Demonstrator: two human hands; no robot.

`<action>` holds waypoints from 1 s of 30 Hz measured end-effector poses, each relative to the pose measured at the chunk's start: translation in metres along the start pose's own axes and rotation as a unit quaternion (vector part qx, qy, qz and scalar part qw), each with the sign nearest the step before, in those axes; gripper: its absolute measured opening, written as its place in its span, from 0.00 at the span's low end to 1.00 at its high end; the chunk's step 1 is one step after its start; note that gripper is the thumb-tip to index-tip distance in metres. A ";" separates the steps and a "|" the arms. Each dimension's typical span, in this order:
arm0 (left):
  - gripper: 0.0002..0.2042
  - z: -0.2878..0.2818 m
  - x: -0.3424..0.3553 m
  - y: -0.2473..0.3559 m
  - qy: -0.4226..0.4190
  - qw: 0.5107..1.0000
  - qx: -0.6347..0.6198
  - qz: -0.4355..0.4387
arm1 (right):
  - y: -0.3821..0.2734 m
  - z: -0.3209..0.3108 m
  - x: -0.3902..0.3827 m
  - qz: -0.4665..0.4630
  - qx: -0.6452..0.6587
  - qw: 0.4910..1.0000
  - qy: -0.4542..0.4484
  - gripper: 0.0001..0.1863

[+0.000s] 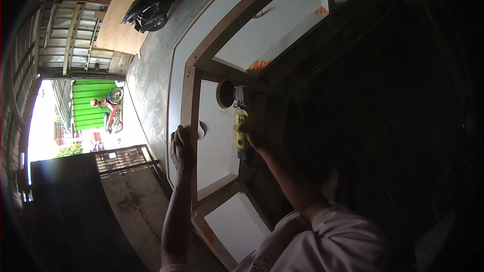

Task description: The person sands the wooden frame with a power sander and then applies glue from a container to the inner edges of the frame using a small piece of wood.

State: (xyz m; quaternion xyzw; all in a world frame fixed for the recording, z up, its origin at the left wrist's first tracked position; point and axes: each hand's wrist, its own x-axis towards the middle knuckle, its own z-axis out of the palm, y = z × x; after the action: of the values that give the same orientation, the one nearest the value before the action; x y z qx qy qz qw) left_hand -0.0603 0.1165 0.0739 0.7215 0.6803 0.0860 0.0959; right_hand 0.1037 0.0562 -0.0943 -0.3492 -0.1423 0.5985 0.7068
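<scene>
I see a yellow power tool point(242, 143) mid-view, the right hand point(253, 138) wrapped round it. The left hand point(182, 150), fingers curled, is at the edge of the wooden frame point(189, 95). That looks joined up; how much work is done or left, I can't tell.

Left forearm point(176, 216) comes pretty much straight up from below, bare, with the left grip point(182, 148) at the end, knuckles bent, can't tell how tightly. Right forearm point(288, 178), bare too, slants up and leftward, right grip point(250, 134) slightly higher, curled firmly closed.
</scene>
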 end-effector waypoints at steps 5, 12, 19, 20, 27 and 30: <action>0.26 -0.003 -0.003 0.006 -0.013 1.000 0.022 0.014 | 0.023 -0.031 0.007 0.024 0.017 0.999 0.032 0.23; 0.23 0.010 -0.009 -0.031 0.060 0.981 0.126 0.132 | 0.056 -0.074 -0.002 0.141 0.070 0.985 0.074 0.18; 0.31 -0.063 -0.056 0.031 0.033 0.999 0.013 0.040 | -0.059 -0.141 -0.059 0.203 -0.007 0.976 0.080 0.19; 0.37 -0.076 -0.071 0.025 0.007 0.998 0.028 0.056 | -0.080 -0.154 -0.067 0.206 -0.007 0.976 0.064 0.21; 0.48 -0.149 -0.224 -0.016 -0.052 0.989 0.139 -0.023 | -0.206 -0.214 -0.128 0.233 -0.075 0.964 0.105 0.20; 0.39 -0.129 -0.238 -0.020 0.015 0.988 0.120 -0.094 | -0.215 -0.227 -0.122 0.234 -0.086 0.964 0.088 0.20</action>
State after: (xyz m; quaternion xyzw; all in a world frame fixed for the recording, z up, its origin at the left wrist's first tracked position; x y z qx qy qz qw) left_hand -0.1271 -0.1172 0.1953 0.6594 0.7517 0.0053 0.0056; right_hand 0.3752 -0.1414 -0.0873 -0.4836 -0.0444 0.6993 0.5245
